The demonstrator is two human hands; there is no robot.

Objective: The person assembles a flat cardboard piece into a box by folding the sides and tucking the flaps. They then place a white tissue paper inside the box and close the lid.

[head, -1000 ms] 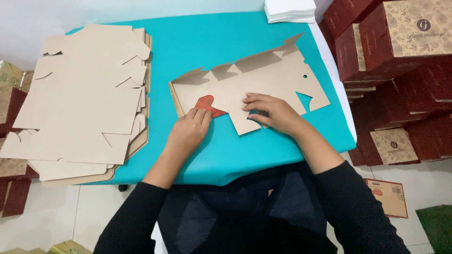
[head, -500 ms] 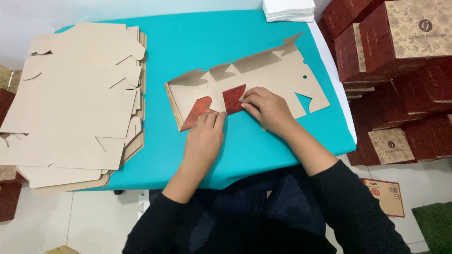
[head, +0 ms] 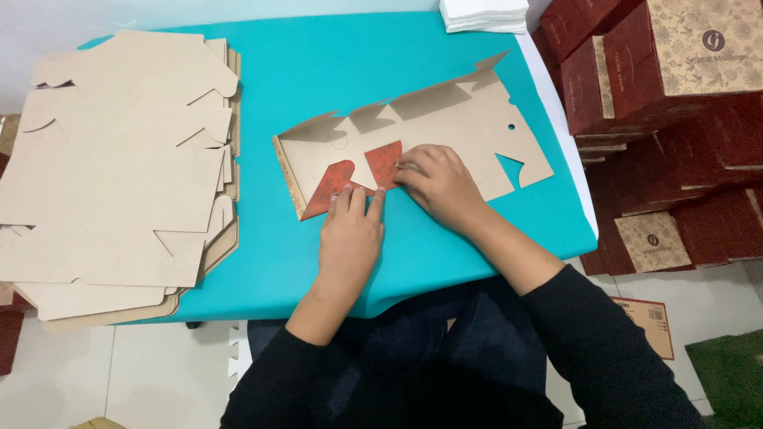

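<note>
Both hands, left and right, press flat with nothing clamped on matte cardboard box blank, seemingly creasing red patterned flaps.

This looks like a small packing workshop where gift boxes are folded by hand. A turquoise tabletop carries a thick stack of flat cardboard blanks at nine o'clock and one unfolded blank at the centre. Finished dark red boxes are piled high at two to three o'clock, a pile of white sheets lies at one o'clock, and the floor is pale tile.
</note>
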